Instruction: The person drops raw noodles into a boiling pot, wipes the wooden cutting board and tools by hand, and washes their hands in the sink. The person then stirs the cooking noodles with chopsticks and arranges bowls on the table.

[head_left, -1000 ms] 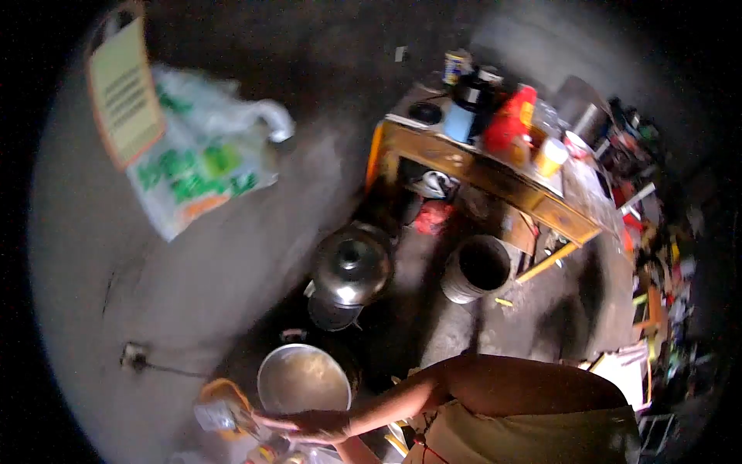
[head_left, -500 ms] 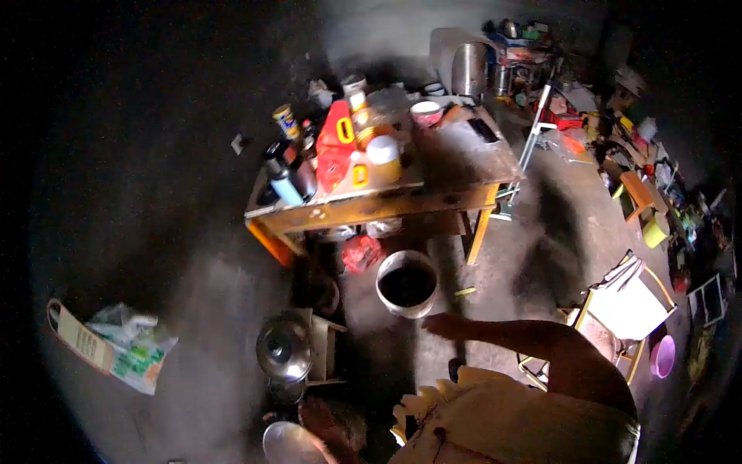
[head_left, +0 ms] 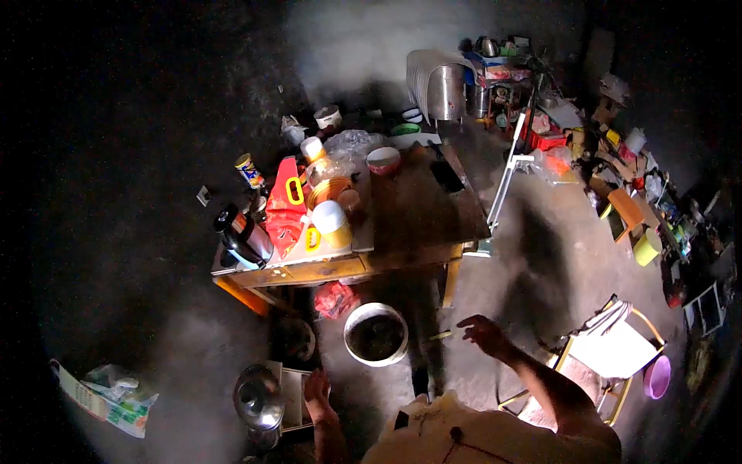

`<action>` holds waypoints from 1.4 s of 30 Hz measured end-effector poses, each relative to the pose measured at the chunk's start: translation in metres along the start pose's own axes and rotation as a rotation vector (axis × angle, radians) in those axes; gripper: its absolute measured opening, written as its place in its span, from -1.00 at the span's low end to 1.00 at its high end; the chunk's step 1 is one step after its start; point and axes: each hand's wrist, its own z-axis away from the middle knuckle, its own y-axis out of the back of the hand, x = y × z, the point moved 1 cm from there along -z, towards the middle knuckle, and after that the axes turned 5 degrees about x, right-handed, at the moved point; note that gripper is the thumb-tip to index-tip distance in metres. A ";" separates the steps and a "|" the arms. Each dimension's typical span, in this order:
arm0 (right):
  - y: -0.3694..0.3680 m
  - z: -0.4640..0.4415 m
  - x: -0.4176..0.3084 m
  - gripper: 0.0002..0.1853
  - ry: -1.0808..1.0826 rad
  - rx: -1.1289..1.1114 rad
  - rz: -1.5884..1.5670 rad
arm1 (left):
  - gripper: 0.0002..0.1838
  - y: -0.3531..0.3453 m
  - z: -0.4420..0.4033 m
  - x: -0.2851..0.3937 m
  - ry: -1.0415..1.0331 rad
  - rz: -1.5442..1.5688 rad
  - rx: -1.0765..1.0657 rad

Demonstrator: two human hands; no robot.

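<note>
My right hand (head_left: 485,336) is raised to the right of a white bucket (head_left: 380,363), apart from it, with fingers spread and nothing in them. The bucket stands on the floor with dark contents I cannot make out. On the left, my left hand (head_left: 315,387) reaches forward beside a small pale stool or box (head_left: 294,398); its fingers look stretched out and appear to hold nothing. Just left of that, a shiny metal pot lid (head_left: 267,408) with a dark knob catches the light.
Ahead, a wooden table (head_left: 325,271) carries a thermos (head_left: 246,240), a red bag (head_left: 286,209), a white-capped jar (head_left: 332,224) and a bowl (head_left: 383,161). A red plastic bag (head_left: 335,300) lies beneath. A folding chair (head_left: 618,348) and purple basin (head_left: 657,377) stand right; clutter lines the far right.
My right hand has moved from the bucket's rim to the right and its fingers have spread. My left hand has moved forward; the pale round object beside it is out of view.
</note>
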 end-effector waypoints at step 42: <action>0.298 -0.549 -0.022 -0.59 1.027 -0.339 0.763 | -0.28 -0.521 -0.126 -0.084 -0.468 -1.226 0.515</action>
